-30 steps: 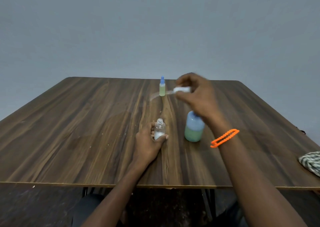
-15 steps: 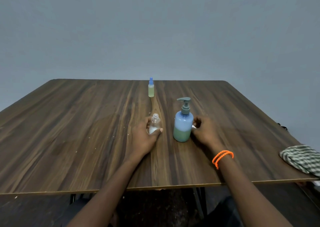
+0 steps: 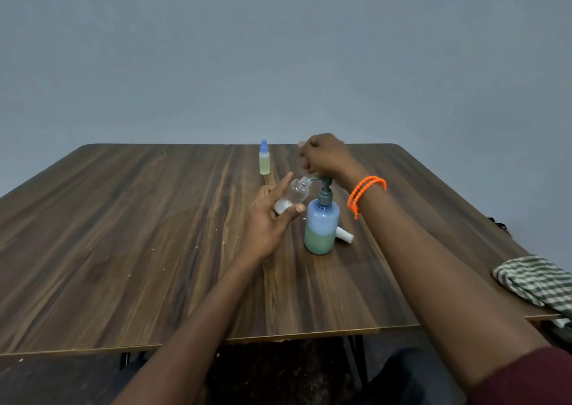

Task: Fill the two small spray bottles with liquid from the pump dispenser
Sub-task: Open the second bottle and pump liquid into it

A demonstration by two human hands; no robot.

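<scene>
While the blue translucent plastic pump dispenser (image 3: 321,225) stands upright on the dark wood-grain surface (image 3: 130,237), green liquid fills roughly its lower third, blue-tinted above. Left hand (image 3: 272,219) holds the small clear uncapped spray bottle (image 3: 294,196) off the surface, tilted right, open neck right at the tip of the grey pump nozzle (image 3: 323,188); a little whitish content shows at its base. Left grip: thumb under the bottle, fingers behind it, loosely wrapped, index finger extended upward. Right hand (image 3: 325,157) sits over the pump head, fingers curled down onto it; can't tell how hard it presses, and fingertip contact is hidden behind the hand. Orange beaded bracelet (image 3: 365,192) on the right wrist. Second small spray bottle with blue cap (image 3: 264,160) stands upright further back on the surface, filled with yellow-green liquid, well apart from both hands. White spray cap (image 3: 345,235) lies on its side just behind-right of the dispenser base. Green-white checked cloth (image 3: 535,281) at the right edge of the surface.
</scene>
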